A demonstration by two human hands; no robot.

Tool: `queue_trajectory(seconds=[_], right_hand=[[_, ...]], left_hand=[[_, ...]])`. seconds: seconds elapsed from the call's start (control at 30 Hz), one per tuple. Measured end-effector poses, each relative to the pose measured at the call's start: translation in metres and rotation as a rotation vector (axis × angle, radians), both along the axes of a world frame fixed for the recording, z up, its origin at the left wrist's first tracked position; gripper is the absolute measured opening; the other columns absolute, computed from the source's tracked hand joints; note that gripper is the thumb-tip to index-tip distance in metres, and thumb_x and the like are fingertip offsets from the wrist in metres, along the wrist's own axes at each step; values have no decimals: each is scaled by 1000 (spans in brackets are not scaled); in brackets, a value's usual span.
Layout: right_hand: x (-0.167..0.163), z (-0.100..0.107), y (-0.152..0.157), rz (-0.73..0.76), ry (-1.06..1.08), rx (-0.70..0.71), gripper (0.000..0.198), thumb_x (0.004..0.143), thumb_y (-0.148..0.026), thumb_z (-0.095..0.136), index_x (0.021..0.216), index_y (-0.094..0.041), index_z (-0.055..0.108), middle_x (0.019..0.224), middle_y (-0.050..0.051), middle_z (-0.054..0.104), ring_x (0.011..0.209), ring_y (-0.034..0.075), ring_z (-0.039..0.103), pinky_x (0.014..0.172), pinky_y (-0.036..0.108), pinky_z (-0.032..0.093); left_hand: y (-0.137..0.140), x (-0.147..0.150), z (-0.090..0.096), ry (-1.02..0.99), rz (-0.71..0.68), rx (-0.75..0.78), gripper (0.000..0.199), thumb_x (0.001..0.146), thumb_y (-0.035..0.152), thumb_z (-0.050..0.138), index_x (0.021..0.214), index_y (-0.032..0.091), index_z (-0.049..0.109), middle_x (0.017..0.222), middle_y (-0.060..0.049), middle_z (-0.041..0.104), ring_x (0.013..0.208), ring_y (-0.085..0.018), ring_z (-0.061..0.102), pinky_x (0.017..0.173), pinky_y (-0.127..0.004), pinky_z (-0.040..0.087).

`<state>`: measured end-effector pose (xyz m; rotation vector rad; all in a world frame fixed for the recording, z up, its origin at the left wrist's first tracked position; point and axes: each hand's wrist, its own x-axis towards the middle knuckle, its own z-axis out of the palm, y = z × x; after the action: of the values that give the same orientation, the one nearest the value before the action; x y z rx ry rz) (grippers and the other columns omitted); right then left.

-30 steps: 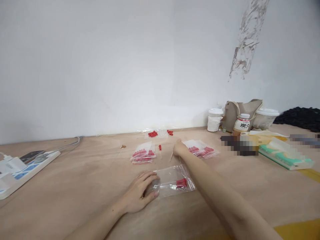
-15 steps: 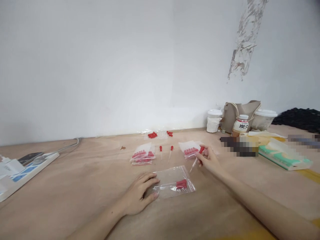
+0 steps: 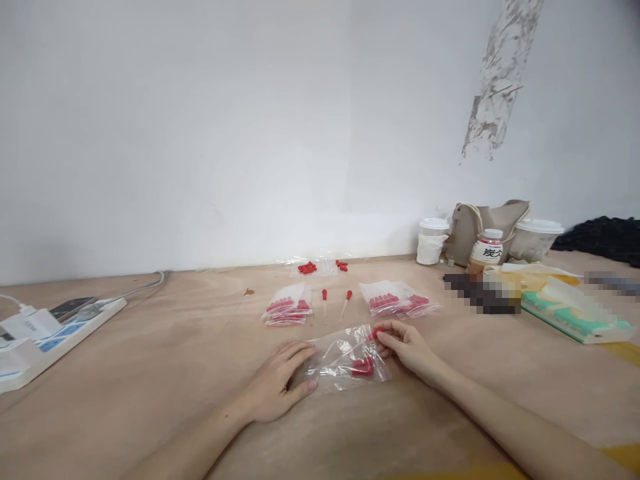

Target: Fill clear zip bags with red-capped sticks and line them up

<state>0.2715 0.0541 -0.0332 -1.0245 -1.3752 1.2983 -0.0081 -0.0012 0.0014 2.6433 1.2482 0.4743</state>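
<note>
Wall: white, filled the background; a peeled, stained strip ran down it at upper right.
Desk: brown top, carried all items listed below.
Dark heap: lay at the far right, against the wall.
Beige bag: stood at right rear, slack at the top, with pale cord handles.
Power strip: lay aslant at the left; a white charger was plugged in, and a phone lay behind the strip.
Green-and-white pack: lay flat at the right.
White-lidded cups: two, one on either side of the beige bag.
Left hand: palm down, thumb and fingers apart, lying on the left end of the clear bag.
Right hand: thumb and fingers pinched together on the red bulb of a dropper, at the right end of the clear bag.
Clear bag: lay between the hands, near the front; red-bulbed droppers lay inside.
Filled bags: one group at left, another at right, red bulbs showing.
Held dropper: stem pointed left; whether fully inside the film, could not tell.
Loose droppers: two, side by side, apart, bulbs toward the wall.
Red pieces: two small clusters near the wall, on or in clear plastic.
</note>
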Motion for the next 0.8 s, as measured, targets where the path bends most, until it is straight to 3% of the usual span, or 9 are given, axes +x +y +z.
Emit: queue_trajectory(seconds=[0.13, 0.23, 0.43, 0.67, 0.8], right_hand=[[5, 0, -2, 175, -253, 114, 26, 65, -36, 62, 79, -14, 59, 63, 0, 59, 56, 10, 52, 53, 22, 41], [3, 4, -5, 174, -256, 143, 26, 63, -34, 64, 79, -14, 59, 68, 1, 60, 57, 9, 51, 51, 20, 39], [1, 7, -6, 279, -227, -29, 33, 60, -30, 66, 87, -15, 55, 76, 1, 61, 45, 4, 46, 38, 16, 33], [-8, -1, -1, 113, -220, 20, 30, 58, -31, 67, 78, -12, 56, 66, 2, 63, 48, 8, 52, 39, 16, 35], [-9, 2, -2, 18, -279, -7, 35, 62, -35, 64, 88, -13, 55, 64, 0, 62, 34, 4, 41, 30, 16, 29]], left_hand=[[-1, 0, 0, -1, 6, 4, 49, 84, 43, 41, 129, 26, 31, 130, -4, 38, 118, -22, 34, 99, -40, 30], [0, -1, -2, -2, 5, 1, 49, 84, 43, 41, 129, 26, 31, 130, -4, 38, 119, -22, 34, 99, -40, 29], [0, -1, -2, -8, 11, 3, 48, 84, 43, 41, 128, 26, 32, 130, -4, 39, 118, -21, 34, 99, -39, 30], [0, 1, 0, -17, 3, 16, 47, 84, 42, 41, 127, 26, 34, 129, -4, 40, 118, -22, 35, 98, -39, 31], [0, 1, -1, -16, 3, 15, 48, 83, 42, 42, 127, 26, 34, 128, -4, 41, 117, -22, 36, 98, -40, 31]])
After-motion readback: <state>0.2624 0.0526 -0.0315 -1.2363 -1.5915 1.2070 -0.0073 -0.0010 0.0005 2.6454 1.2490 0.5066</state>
